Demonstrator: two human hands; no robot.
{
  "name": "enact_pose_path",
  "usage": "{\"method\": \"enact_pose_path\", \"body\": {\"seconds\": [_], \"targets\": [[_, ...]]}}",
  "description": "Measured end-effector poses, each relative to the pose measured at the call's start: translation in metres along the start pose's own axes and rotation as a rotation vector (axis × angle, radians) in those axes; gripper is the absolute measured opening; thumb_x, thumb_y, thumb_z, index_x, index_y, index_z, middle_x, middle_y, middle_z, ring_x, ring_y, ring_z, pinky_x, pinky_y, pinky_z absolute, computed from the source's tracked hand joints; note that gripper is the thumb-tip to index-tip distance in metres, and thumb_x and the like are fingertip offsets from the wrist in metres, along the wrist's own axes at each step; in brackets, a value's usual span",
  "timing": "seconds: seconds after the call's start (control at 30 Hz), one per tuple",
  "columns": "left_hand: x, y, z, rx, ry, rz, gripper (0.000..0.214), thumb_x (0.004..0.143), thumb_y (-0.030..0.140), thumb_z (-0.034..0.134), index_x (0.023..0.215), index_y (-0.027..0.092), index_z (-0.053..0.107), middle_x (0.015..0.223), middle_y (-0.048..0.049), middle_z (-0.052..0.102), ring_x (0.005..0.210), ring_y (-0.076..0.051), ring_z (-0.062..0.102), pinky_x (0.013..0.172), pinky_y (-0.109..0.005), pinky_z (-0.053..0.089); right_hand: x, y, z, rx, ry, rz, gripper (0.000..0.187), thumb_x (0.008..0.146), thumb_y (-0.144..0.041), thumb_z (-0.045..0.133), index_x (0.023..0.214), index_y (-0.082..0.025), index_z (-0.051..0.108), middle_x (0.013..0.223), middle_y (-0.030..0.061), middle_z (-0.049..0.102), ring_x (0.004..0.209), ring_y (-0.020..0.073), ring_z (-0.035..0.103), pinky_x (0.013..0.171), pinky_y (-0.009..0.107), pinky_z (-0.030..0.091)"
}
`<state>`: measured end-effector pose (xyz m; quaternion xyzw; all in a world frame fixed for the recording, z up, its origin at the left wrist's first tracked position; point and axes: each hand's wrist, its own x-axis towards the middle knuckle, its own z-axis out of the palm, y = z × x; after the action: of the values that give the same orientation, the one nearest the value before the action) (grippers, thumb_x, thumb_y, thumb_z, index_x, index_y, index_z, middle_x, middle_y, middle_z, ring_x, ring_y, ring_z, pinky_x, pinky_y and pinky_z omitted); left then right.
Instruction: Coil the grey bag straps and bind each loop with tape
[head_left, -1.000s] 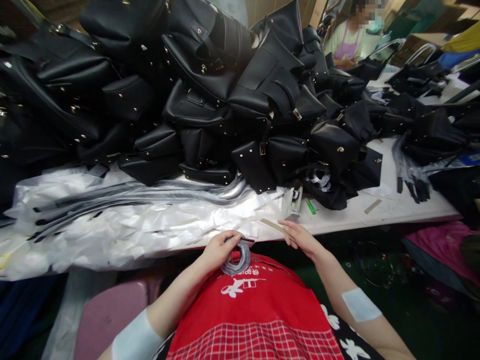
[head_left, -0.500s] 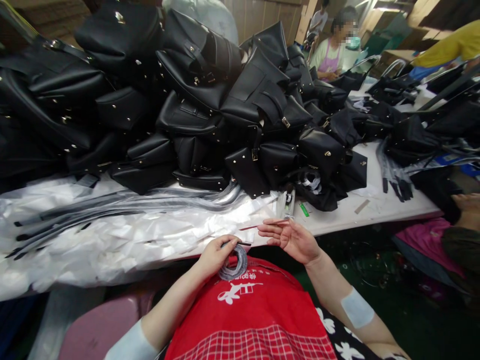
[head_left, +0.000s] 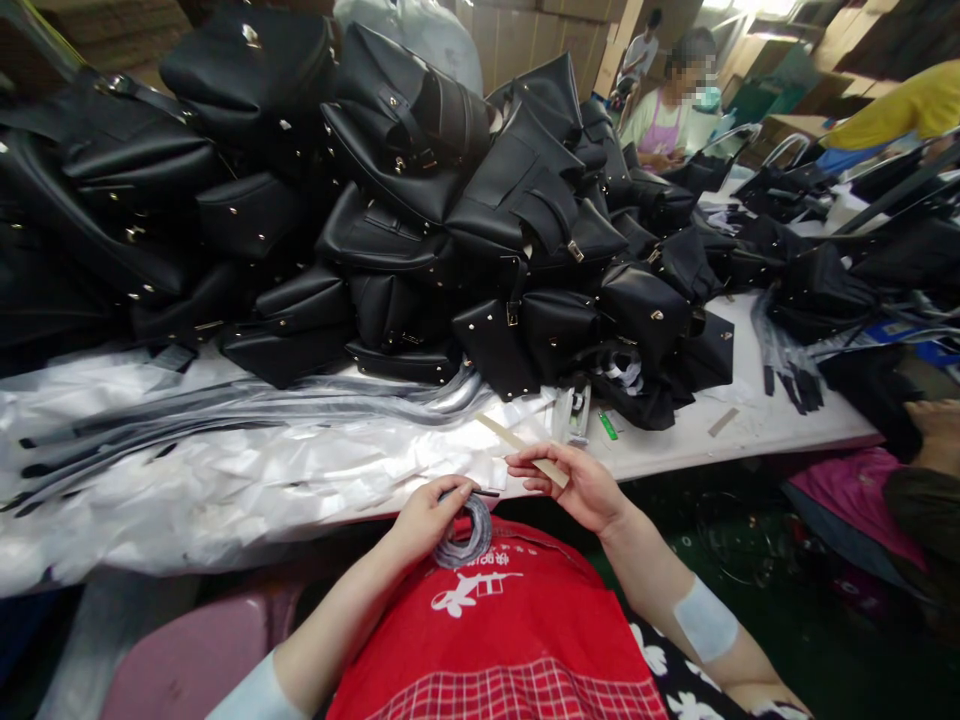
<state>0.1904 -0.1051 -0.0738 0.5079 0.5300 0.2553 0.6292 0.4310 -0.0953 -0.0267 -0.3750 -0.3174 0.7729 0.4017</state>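
My left hand (head_left: 429,518) pinches a small coil of grey, plastic-wrapped strap (head_left: 463,548) with a thin dark end pointing right. The coil hangs in front of the red apron (head_left: 499,610). To its right, my right hand (head_left: 577,488) holds a flat tan strip (head_left: 499,430) between thumb and fingers, its far end slanting up to the left over the table edge. Whatever the strip is made of, I cannot tell. Beyond both hands lie white sheets (head_left: 300,510) and long plastic-wrapped straps with black ends (head_left: 360,400).
A high pile of black handbags (head_left: 390,240) fills the back of the table (head_left: 660,445). A green lighter-like item (head_left: 607,426) and another tan strip (head_left: 724,422) lie at the right. A pink stool (head_left: 187,650) stands lower left. Co-workers (head_left: 660,125) sit across the table.
The strip in my right hand has turned from edge-on to showing its broad tan face. My right hand has shifted slightly left; my left hand keeps the coil nearly in place.
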Motion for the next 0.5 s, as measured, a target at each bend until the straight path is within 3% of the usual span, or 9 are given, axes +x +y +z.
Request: {"method": "enact_pose_path", "body": {"seconds": [0.07,0.27,0.5], "targets": [[0.0,0.002,0.0,0.034,0.013,0.014,0.044,0.08,0.056,0.054,0.093,0.016,0.067,0.061,0.0006,0.06,0.05,-0.012,0.049,0.049,-0.023,0.039,0.002,0.001,-0.001,-0.025,0.022,-0.038,0.04,0.086,-0.048,0.053,0.104,-0.016,0.068,0.116,0.0132,0.067,0.109,0.0256,0.061,0.091,0.037,0.048],[0.001,0.009,-0.001,0.072,0.035,0.044,0.043,0.08,0.055,0.054,0.09,0.017,0.07,0.061,-0.0008,0.062,0.061,-0.018,0.058,0.055,-0.025,0.044,0.0,-0.002,-0.008,-0.109,-0.125,-0.085,0.059,0.072,-0.033,0.074,0.127,-0.022,0.057,0.137,0.0133,0.052,0.128,0.0273,0.046,0.11,0.047,0.029],[0.002,0.013,-0.001,0.08,0.021,0.049,0.04,0.082,0.052,0.052,0.09,0.017,0.068,0.064,-0.0013,0.063,0.061,-0.017,0.056,0.054,-0.025,0.043,0.001,-0.002,-0.015,-0.2,-0.159,-0.062,0.054,0.081,-0.034,0.068,0.132,-0.026,0.052,0.14,0.012,0.049,0.129,0.0241,0.046,0.109,0.046,0.03]]}}
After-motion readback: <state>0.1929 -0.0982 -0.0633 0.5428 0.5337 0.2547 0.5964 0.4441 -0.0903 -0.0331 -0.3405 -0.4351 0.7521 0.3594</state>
